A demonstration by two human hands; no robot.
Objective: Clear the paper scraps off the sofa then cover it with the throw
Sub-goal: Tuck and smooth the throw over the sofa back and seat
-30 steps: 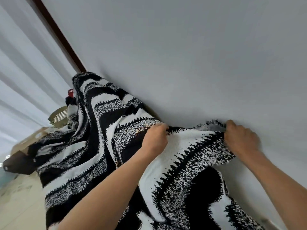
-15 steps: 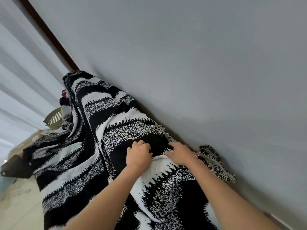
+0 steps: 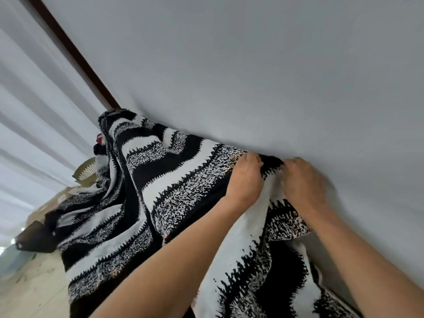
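Two hands work the top edge of a black-and-white striped woven throw [image 3: 174, 180]. Left of the fingers it lies bunched; an uneven tug could drag it off the hidden sofa. Left hand [image 3: 246, 179]: fingers clamped on the edge. Right hand [image 3: 304, 183], blurred, alongside: fingers curled into the same fold.

I'm seeing the throw [image 3: 174, 180] as thick woven cloth, nubbly and matt. The wall [image 3: 252, 76] is looking smooth and matt, its edging strip [image 3: 75, 53] dark wood.
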